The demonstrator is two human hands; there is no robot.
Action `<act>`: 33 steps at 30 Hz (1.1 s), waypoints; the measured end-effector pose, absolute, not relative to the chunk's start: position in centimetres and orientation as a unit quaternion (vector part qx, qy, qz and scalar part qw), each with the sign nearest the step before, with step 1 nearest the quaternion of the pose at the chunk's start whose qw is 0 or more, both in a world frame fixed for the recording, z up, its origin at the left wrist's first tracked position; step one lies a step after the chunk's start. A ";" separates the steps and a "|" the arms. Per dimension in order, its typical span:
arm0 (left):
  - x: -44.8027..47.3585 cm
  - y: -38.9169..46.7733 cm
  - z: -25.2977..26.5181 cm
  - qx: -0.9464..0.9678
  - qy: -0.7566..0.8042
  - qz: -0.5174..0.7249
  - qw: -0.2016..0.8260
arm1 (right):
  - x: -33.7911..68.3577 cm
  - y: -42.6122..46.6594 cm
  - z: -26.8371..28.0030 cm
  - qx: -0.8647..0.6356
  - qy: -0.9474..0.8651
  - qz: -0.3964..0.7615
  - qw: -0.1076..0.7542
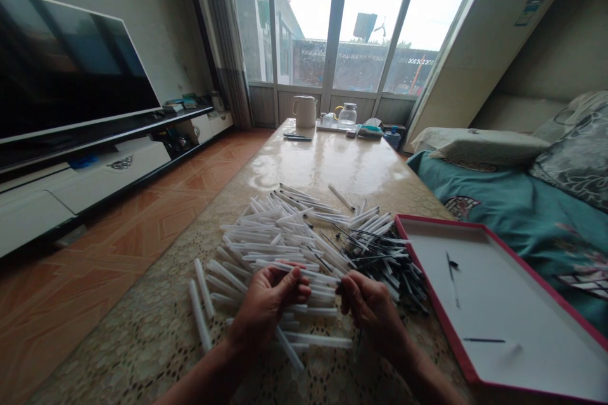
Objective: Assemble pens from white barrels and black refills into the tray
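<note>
White tube (320, 276) is what I've got up front, held a bit above the table between my two hands. My left hand (273, 297) has it pinched under the thumb, with the other fingers loosely curled and not fully closed. My right hand (368, 300) is curled tighter, thumb and fingertips closed on the tube's right-hand end. Can't tell if there's some small piece in that pinch too, my knuckles hide it.

So the step right now looks like fiddly work at that one end, left hand steadying, right hand doing the fine stuff. I'd say what it calls for is keeping the tube still in the left and lining the right fingertips up with the end, no hard squeezing, since it looks like light plastic.

Around me it's kind of a mess lol. There's a big heap of white tubes (266, 231) under and just beyond my left hand, a couple lying loose (199, 316) to the left of it, and a tangle of dark-ended pieces (403, 269) just past my right hand. Further right is a shallow pink-rimmed tray (522, 291) with a few bits in it, including a dark slim stick (484, 340). Kettle (304, 112) is way off at the far end of the table (342, 164).
</note>
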State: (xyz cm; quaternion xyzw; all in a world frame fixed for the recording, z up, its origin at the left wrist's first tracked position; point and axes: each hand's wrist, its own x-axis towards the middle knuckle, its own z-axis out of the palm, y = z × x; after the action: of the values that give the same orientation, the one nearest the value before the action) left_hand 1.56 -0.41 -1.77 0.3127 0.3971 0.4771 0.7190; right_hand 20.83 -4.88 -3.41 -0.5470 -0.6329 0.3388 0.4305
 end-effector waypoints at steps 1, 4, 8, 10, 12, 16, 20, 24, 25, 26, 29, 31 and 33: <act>1.6 -0.4 -1.7 0.314 0.396 0.477 0.719 | 20.9 -4.9 -3.4 -0.548 -0.635 0.335 0.429; 1.6 -0.4 -1.7 0.315 0.401 0.480 0.713 | 20.8 -4.9 -3.3 -0.548 -0.626 0.340 0.438; 1.5 -0.4 -1.8 0.318 0.401 0.480 0.713 | 20.7 -4.9 -3.3 -0.548 -0.618 0.350 0.443; 1.6 -0.4 -1.9 0.323 0.398 0.478 0.713 | 20.8 -4.9 -3.4 -0.544 -0.629 0.349 0.432; 1.6 -0.4 -1.9 0.328 0.397 0.478 0.711 | 20.8 -4.9 -3.6 -0.541 -0.635 0.348 0.427; 1.6 -0.3 -1.9 0.327 0.397 0.484 0.708 | 20.8 -4.9 -3.9 -0.535 -0.608 0.374 0.452; 1.6 -0.3 -1.9 0.328 0.392 0.482 0.712 | 20.8 -4.8 -3.7 -0.539 -0.615 0.364 0.445; 1.6 -0.3 -1.9 0.334 0.391 0.481 0.711 | 20.9 -4.8 -3.8 -0.537 -0.621 0.360 0.444; 1.5 -0.3 -1.9 0.332 0.393 0.482 0.709 | 20.9 -4.8 -3.8 -0.533 -0.612 0.374 0.450; 1.5 -0.3 -1.9 0.331 0.395 0.483 0.707 | 20.9 -4.7 -3.9 -0.529 -0.600 0.390 0.456; 1.5 -0.3 -1.9 0.331 0.398 0.484 0.706 | 20.9 -4.7 -4.1 -0.522 -0.575 0.427 0.463; 1.5 -0.3 -1.9 0.334 0.393 0.483 0.708 | 20.9 -4.6 -4.2 -0.525 -0.578 0.432 0.451; 1.5 -0.3 -1.9 0.336 0.390 0.482 0.709 | 20.9 -4.6 -4.2 -0.525 -0.588 0.431 0.440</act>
State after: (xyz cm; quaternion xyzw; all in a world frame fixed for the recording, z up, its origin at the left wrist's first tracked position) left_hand 1.52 -0.32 -1.88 0.3359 0.3897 0.4817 0.7094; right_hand 20.92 -4.63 -4.19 -0.5248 -0.5883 0.4306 0.4395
